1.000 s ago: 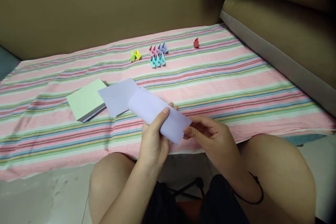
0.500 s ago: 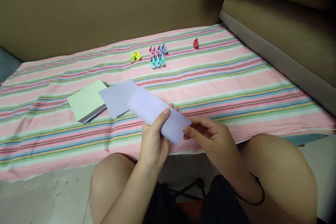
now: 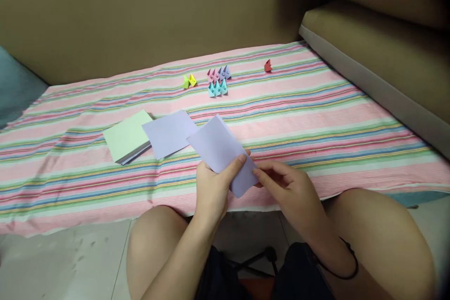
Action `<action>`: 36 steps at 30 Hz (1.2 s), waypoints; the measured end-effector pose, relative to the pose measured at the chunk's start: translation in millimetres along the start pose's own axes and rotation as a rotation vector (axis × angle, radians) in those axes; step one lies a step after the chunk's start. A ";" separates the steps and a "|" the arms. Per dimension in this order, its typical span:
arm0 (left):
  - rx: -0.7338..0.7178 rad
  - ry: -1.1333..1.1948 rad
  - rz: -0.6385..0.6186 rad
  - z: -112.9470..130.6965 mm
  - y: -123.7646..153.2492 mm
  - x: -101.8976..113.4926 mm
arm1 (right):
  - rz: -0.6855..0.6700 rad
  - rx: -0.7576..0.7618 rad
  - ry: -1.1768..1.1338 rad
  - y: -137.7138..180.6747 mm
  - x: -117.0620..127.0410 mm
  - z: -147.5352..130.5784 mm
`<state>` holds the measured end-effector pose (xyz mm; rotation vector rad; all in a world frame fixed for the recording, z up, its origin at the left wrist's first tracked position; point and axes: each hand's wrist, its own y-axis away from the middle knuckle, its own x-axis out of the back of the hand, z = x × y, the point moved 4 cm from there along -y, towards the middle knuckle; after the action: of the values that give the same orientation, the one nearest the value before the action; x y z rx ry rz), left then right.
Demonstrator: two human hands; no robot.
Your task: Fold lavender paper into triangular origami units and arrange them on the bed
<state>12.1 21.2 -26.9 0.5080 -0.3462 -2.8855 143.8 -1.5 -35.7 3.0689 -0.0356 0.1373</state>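
Observation:
A folded sheet of lilac paper [image 3: 221, 145] is held above the near part of the cloth, tilted with its far end toward the back left. My left hand [image 3: 216, 185] grips it from the left, thumb on top and fingers mostly hidden underneath. At its near right edge, my right hand [image 3: 291, 187] pinches the paper between thumb and index finger. Just left of it lies a flat lilac sheet [image 3: 169, 134], beside a stack of paper [image 3: 128, 135] with a pale green sheet on top.
Small folded paper pieces stand farther back: yellow ones [image 3: 190, 81], pink ones [image 3: 213, 75], purple ones [image 3: 224, 72], turquoise ones [image 3: 218, 88] and a lone red one [image 3: 268, 66]. Striped cloth [image 3: 316, 117] covers the seat. A brown cushion [image 3: 372, 51] borders the right side.
The lilac paper has turned in my hands, its far end swinging to the right and showing a straighter edge. My left thumb has slid nearer my right fingers. The whole view has shifted slightly.

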 end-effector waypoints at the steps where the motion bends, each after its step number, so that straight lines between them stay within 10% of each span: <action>1: 0.002 0.001 -0.014 -0.7 -0.8 0.7 | 0.009 -0.006 -0.010 0.2 -0.1 0.2; 36: -0.242 0.137 0.046 31.4 -20.7 39.0 | -0.010 0.046 0.151 8.7 -16.5 14.7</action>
<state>-38.1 38.2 -15.8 0.6395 0.0131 -2.7771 128.5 -10.8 -51.2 3.0932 -0.0095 0.3739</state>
